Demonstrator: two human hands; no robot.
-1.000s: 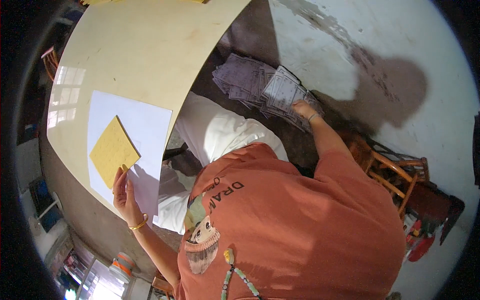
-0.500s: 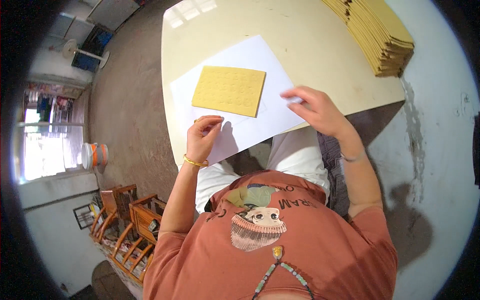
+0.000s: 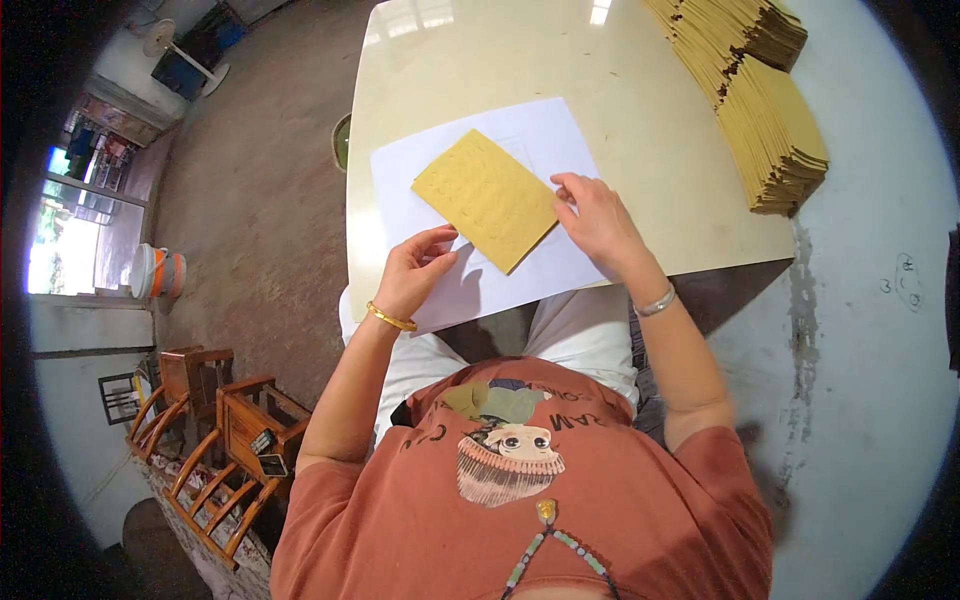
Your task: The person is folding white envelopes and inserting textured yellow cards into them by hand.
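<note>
A yellow rectangular card (image 3: 485, 198) with rows of faint raised marks is turned at a slant over a white paper sheet (image 3: 535, 125) on the cream table. It looks thick; whether it is one piece or several layers I cannot tell. At its lower left edge is my left hand (image 3: 415, 270), fingers bent, with a gap between thumb and forefinger. By the card's right corner my right hand (image 3: 600, 222) has its thumb and forefinger slightly apart, fingertips touching the corner or just beside it. Neither hand shows a clear grip on the card.
Long stacks of yellow folded pieces (image 3: 775, 130) line the right side of the cream table (image 3: 640, 110), near the wall. A wooden chair (image 3: 245, 430) stands at lower left. White-and-orange buckets (image 3: 155, 272) and a white fan (image 3: 185, 55) are farther left on the floor.
The card has turned clockwise, its right end now pointing down toward me. My right hand has moved left to the card's corner. The whole view has shifted a little.
</note>
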